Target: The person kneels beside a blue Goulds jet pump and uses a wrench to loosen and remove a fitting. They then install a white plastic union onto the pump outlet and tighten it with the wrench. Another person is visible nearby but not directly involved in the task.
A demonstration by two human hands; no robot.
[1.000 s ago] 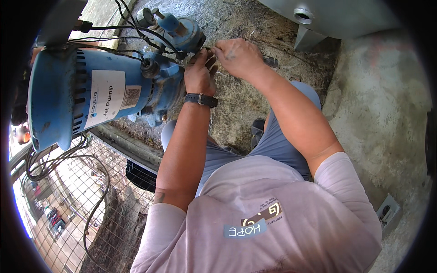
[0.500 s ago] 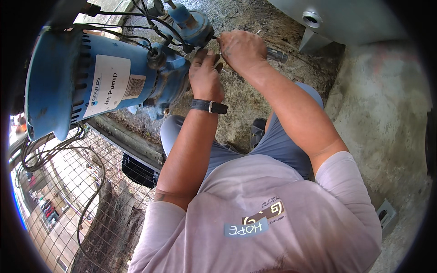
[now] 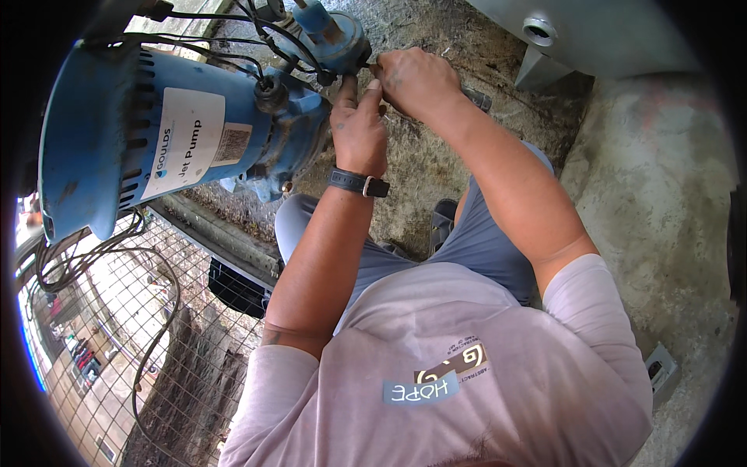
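My right hand (image 3: pixel 420 82) is closed around a screwdriver; its greyish handle end (image 3: pixel 476 99) sticks out behind the palm. The tool's thin shaft points left at the blue pump's small round head (image 3: pixel 340 48), where the tip is hidden. Just below that head is my left hand (image 3: pixel 359 128), palm side partly turned away, with finger and thumb reaching up to its lower edge. Whatever the left fingertips pinch is hidden. The large blue pump (image 3: pixel 206 86) lies sideways to the left, a white label (image 3: pixel 185 140) on its casing.
Black cables (image 3: pixel 226 39) loop over the pump. Wire mesh (image 3: pixel 210 311) and a hanging cable lie at the lower left. A grey tank (image 3: pixel 576 31) with a round port stands at the upper right. Stained concrete floor (image 3: pixel 630 179) runs along the right.
My left hand has shifted slightly up and right, its fingers closer to the pump head. The right hand has tilted a little, still gripping the screwdriver. The view has shifted slightly.
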